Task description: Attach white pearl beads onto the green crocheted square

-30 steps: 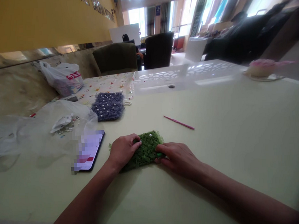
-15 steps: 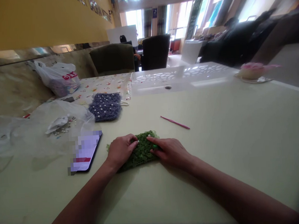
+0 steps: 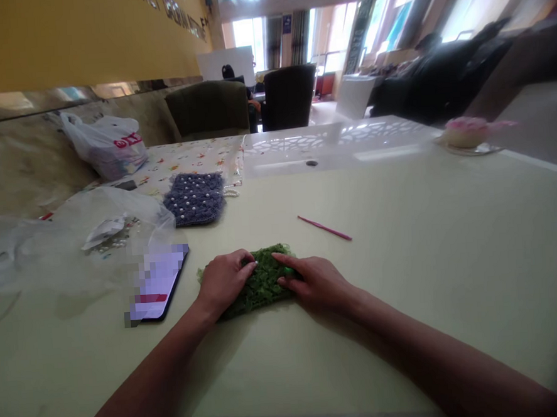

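Observation:
A green crocheted piece (image 3: 262, 289) with a ruffled, leafy texture lies on the table under both hands. My left hand (image 3: 224, 284) rests on its left part, thumb and index fingertip pinched together at a small white bead (image 3: 256, 262). From the right, my right hand (image 3: 318, 285) grips the piece; its index finger is stretched over the top and its thumb lies lower. Between them shows a small bright green thing (image 3: 288, 271) that I cannot make out. Beyond the hands a pink crochet hook (image 3: 324, 228) lies on the table.
To the left lie a phone (image 3: 159, 285) and a clear plastic bag (image 3: 139, 207) with loose beads (image 3: 124, 237). Behind is a purple crocheted piece (image 3: 195, 200) dotted with white beads. A white carrier bag (image 3: 114, 146) stands by the wall; a pink-topped bowl (image 3: 467, 133) sits far right.
The white bead that showed at my right index fingertip is no longer visible. Both hands keep nearly the same position on the green piece.

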Action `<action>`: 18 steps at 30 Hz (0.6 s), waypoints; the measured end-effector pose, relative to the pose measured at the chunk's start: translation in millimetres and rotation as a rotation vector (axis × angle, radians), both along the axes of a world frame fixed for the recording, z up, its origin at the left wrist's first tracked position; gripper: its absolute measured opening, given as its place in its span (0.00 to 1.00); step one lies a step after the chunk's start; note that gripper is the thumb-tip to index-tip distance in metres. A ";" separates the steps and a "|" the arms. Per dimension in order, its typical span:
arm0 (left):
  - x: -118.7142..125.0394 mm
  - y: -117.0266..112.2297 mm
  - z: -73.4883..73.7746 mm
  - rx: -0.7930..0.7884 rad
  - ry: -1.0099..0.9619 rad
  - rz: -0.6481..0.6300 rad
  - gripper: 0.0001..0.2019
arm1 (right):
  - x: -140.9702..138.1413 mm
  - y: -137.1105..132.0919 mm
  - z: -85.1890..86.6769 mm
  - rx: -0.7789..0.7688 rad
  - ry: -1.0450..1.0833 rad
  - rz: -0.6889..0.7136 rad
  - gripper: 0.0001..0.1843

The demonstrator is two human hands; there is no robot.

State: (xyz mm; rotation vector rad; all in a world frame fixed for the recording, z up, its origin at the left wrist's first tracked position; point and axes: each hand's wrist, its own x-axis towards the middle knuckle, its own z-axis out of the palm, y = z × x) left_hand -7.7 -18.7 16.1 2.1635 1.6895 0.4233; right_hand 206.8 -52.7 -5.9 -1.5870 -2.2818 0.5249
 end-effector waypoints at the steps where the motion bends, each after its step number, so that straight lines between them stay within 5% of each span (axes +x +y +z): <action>1: -0.9 0.1 0.9 -0.003 -0.030 -0.001 0.11 | 1.6 0.0 0.0 0.009 0.037 -0.007 0.29; 4: -4.3 0.1 4.1 0.006 -0.179 -0.009 0.10 | 6.2 -1.2 1.2 0.063 0.145 -0.051 0.30; 8: -6.7 0.0 7.0 0.010 -0.592 0.060 0.10 | 6.8 -7.4 5.6 0.126 0.353 -0.082 0.19; 14: -3.6 -1.9 17.1 -0.601 -1.734 0.265 0.02 | -10.0 -18.7 13.7 0.126 0.608 -0.069 0.09; 18: 4.4 -7.9 23.6 -0.796 -2.010 0.471 0.10 | -22.4 -22.1 18.8 0.120 0.657 -0.112 0.09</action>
